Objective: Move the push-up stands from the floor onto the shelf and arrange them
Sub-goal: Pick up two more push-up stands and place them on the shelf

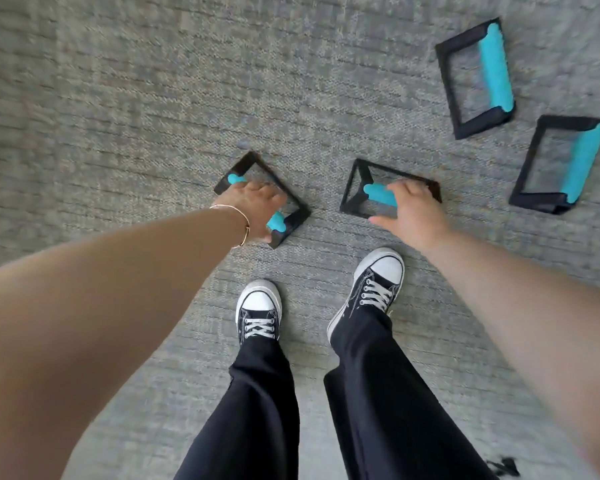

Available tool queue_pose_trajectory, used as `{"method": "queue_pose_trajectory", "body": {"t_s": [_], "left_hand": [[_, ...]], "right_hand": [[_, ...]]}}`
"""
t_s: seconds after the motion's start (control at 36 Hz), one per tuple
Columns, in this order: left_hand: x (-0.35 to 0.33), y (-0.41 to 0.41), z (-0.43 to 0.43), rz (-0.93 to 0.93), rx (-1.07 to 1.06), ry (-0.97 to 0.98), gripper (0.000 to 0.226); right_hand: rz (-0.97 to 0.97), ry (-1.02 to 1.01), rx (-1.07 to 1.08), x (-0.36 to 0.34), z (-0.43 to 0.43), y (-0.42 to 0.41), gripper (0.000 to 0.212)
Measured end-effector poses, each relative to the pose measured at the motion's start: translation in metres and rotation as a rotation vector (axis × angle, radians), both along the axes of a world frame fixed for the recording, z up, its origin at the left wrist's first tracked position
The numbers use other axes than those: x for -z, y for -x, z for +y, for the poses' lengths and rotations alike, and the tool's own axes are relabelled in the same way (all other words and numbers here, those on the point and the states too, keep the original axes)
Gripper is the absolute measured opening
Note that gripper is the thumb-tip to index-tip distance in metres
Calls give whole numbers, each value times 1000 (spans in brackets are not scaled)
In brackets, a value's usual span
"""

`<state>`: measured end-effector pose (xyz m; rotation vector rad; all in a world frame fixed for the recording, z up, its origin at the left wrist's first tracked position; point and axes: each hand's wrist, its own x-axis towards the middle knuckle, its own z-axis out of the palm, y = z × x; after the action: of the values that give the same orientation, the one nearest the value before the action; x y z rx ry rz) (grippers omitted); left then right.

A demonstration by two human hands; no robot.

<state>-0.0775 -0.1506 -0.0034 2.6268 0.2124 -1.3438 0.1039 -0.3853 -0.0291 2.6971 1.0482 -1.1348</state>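
Several push-up stands with black frames and turquoise foam handles lie on the grey carpet. My left hand (255,207) is wrapped around the handle of the left stand (293,220); turquoise foam shows at both ends of my fist. My right hand (414,211) sits over the handle of the middle stand (355,188), fingers curled on the bar, thumb spread out to the side. Two more stands, the upper one (475,77) and the lower one (558,164), lie untouched at the right. No shelf is in view.
My two feet in black-and-white sneakers (258,311) stand on the carpet (118,116) just behind the two near stands. A small dark object (504,467) lies at the bottom right edge.
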Motion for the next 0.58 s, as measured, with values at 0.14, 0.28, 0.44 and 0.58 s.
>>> {"method": "queue_pose_trajectory", "body": {"t_s": [0.14,0.28,0.44,0.58], "left_hand": [[48,7,0,-7,90,-51,73],[70,6,0,-56,219,-126,51],[52,8,0,-5,-202,38,59],[-16,15,-12,-51,-712,64,54]], "right_hand": [[-161,-74,-34,41,2,1,66],[-159,40,-103,61,4,-4,61],[-82,24,-68,39,15,-7,51],[-54,-42,7,-32,20,8,48]]}}
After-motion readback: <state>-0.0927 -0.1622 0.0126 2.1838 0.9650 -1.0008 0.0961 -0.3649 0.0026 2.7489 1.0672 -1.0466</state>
